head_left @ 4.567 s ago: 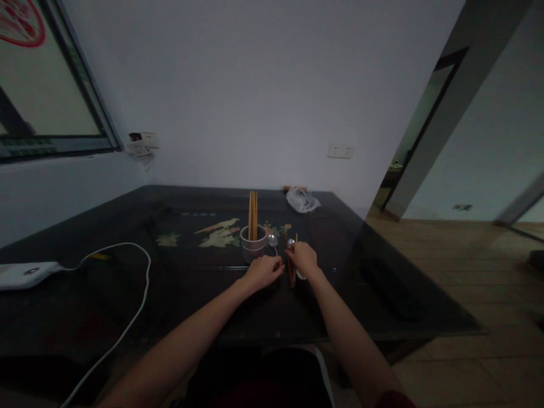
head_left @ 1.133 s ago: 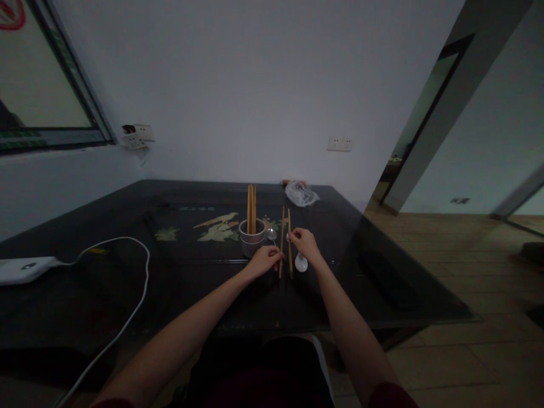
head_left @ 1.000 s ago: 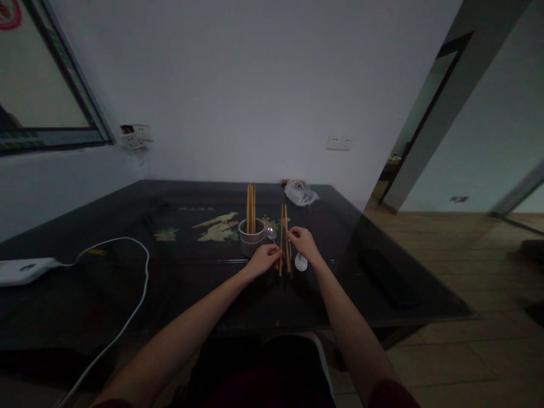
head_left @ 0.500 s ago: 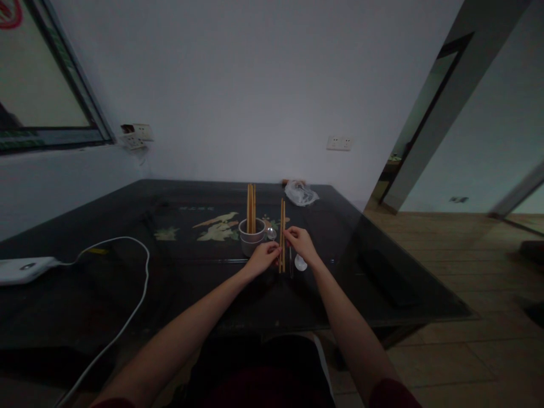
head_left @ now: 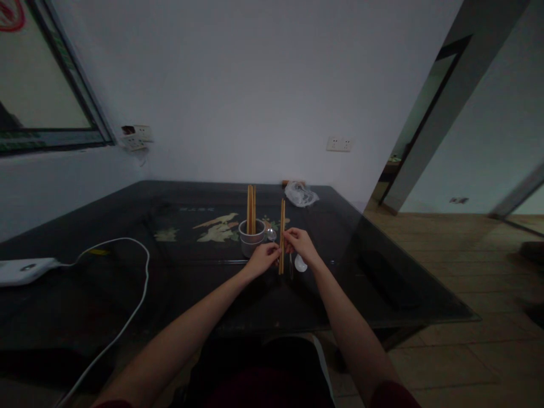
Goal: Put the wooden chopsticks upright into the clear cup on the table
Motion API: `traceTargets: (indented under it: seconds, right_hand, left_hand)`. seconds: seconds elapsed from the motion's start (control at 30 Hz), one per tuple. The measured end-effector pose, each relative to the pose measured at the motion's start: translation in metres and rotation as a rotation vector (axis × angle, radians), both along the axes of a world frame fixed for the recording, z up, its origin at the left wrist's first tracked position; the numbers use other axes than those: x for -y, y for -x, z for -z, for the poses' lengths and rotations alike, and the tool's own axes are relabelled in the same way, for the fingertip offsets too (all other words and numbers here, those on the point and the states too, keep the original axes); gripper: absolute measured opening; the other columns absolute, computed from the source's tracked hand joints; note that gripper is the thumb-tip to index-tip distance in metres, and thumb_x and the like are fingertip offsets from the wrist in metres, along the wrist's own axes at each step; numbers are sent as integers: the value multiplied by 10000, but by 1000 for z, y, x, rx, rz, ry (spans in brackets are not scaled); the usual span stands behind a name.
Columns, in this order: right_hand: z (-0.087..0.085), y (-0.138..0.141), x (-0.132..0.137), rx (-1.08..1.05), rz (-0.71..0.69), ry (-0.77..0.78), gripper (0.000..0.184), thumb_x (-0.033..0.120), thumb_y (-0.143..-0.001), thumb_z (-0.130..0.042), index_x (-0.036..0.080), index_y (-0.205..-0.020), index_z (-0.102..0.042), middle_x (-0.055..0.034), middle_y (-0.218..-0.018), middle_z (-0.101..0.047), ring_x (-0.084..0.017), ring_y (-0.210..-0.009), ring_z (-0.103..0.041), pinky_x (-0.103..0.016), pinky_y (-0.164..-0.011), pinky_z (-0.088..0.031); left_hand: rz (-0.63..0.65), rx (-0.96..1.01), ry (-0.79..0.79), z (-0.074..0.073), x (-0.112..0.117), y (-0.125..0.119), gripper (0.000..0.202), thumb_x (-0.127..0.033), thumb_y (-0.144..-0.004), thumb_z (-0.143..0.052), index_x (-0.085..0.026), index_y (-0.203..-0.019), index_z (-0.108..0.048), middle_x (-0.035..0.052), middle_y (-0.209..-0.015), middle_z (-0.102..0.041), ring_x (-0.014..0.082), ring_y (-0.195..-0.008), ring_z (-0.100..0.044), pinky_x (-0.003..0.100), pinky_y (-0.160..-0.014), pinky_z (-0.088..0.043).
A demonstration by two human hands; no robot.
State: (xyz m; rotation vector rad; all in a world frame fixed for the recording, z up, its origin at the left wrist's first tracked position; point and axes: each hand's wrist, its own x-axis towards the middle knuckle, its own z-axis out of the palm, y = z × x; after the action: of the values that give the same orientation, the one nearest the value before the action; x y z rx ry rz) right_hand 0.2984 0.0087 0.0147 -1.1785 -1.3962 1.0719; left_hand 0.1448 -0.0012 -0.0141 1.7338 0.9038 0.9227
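Between my hands a pair of wooden chopsticks (head_left: 282,226) stands nearly upright, the two sticks close together. My left hand (head_left: 266,258) is closed on them from the left, low down. From the right my right hand (head_left: 299,242) pinches them a little higher. To the left stands a grey metal pot (head_left: 251,242), and several more chopsticks (head_left: 251,209) stand in it. A metal spoon (head_left: 271,233) lies beside the pot's right side. Under my right hand a white spoon (head_left: 301,263) lies on the table, with a thin metal utensil (head_left: 291,267) next to it, partly hidden.
The dark glossy table (head_left: 204,306) carries a floral picture. A clear plastic bag (head_left: 301,194) lies at its far edge. At the left, a white power strip (head_left: 25,271) trails a white cable (head_left: 147,272). A dark flat object (head_left: 389,279) rests on the right.
The two chopsticks have come closer together, with their lower ends now side by side. Both hands have stayed almost in place.
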Motion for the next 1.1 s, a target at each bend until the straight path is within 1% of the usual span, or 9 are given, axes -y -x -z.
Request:
traceTargets:
  seconds: [0.2, 0.33, 0.57, 0.7, 0.83, 0.97, 1.1]
  right_hand:
    - [2, 1, 0, -125, -34, 41, 268, 406, -714, -673, 169, -697, -550, 39, -560, -588, -100, -398, -570, -196, -380, -472]
    - [3, 1, -1, -137, -33, 49, 280, 409, -700, -691, 163, -700, -557, 39, -563, -592, -95, -405, -580, -181, -378, -481]
    - [0, 0, 2, -120, -61, 26, 299, 425, -667, -703, 157, -703, -575, 35, -583, -594, -94, -420, -580, -187, -386, -486]
    - [-8, -1, 5, -74, -75, -38, 285, 419, -648, -708, 159, -718, -615, 6, -619, -622, -117, -499, -589, -210, -427, -497]
    - [-18, 0, 9, -33, -25, -162, 273, 397, -640, -710, 163, -766, -646, -23, -672, -646, -140, -556, -585, -225, -459, -487]
    - [-28, 0, 16, 41, 29, -304, 276, 412, -689, -669, 156, -792, -676, -34, -693, -646, -143, -581, -565, -226, -470, -460]
    - [-33, -1, 21, 67, 57, -370, 296, 432, -712, -655, 156, -811, -694, -39, -729, -653, -142, -591, -550, -237, -501, -465]
  left_hand:
    - [-41, -46, -37, 3, -2, 1, 219, -340, -794, -543, -131, -769, -602, 5, -632, -590, 123, -554, -562, 217, -539, -423]
    - [-67, -67, -59, 2, -2, 2, 195, -313, -793, -549, -130, -775, -612, 11, -646, -606, 126, -570, -575, 214, -548, -430]
    - [-59, -77, -56, -1, 1, 3, 201, -319, -797, -554, -129, -787, -617, 16, -641, -616, 135, -569, -581, 213, -530, -426]
    - [-68, -118, -125, -5, 4, 4, 207, -321, -806, -546, -132, -802, -631, 22, -660, -631, 147, -597, -591, 219, -548, -422]
    - [-67, -195, -250, -11, 7, 4, 201, -290, -825, -521, -139, -814, -653, 39, -728, -652, 156, -652, -593, 231, -600, -421]
    - [-72, -259, -347, -16, 9, 6, 187, -281, -822, -535, -156, -842, -672, 48, -786, -658, 168, -704, -578, 242, -649, -417]
    - [-82, -292, -390, -19, 11, 7, 169, -283, -818, -551, -163, -835, -670, 48, -784, -646, 169, -704, -562, 243, -653, -400]
